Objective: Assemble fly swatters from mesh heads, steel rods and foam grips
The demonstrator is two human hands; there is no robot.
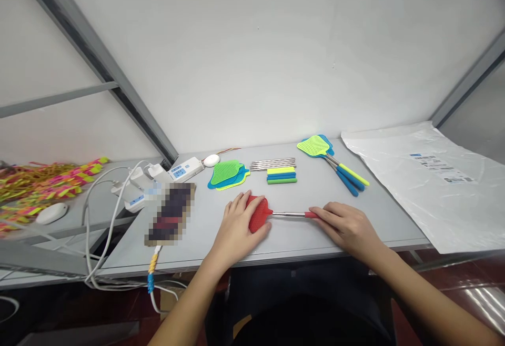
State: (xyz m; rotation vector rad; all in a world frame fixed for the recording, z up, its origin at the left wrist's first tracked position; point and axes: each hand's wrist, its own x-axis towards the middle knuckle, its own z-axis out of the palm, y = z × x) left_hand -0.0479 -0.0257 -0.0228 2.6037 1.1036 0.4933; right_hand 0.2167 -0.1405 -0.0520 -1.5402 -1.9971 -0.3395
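Observation:
A red fly swatter (259, 217) lies across the front of the grey table between my hands. My left hand (235, 230) holds its perforated head, with the thumb at the near edge and the fingers over the far side. My right hand (347, 228) is closed round the red grip (310, 214), covering most of it. A thin metal rod (290, 214) joins head and grip. Beyond it are loose green, blue and yellow swatter heads (225, 173), several metal rods (272, 164) and coloured grips (281, 175). Swatters with rods and grips attached (315, 146) lie stacked at the back right.
A large white plastic bag (418, 177) covers the table's right end. On the left are a power strip (185, 170) with plugs and cables, a blurred phone-like object (171, 214) and a white oval device (211, 160). Colourful strips (51, 183) are heaped beyond the frame post.

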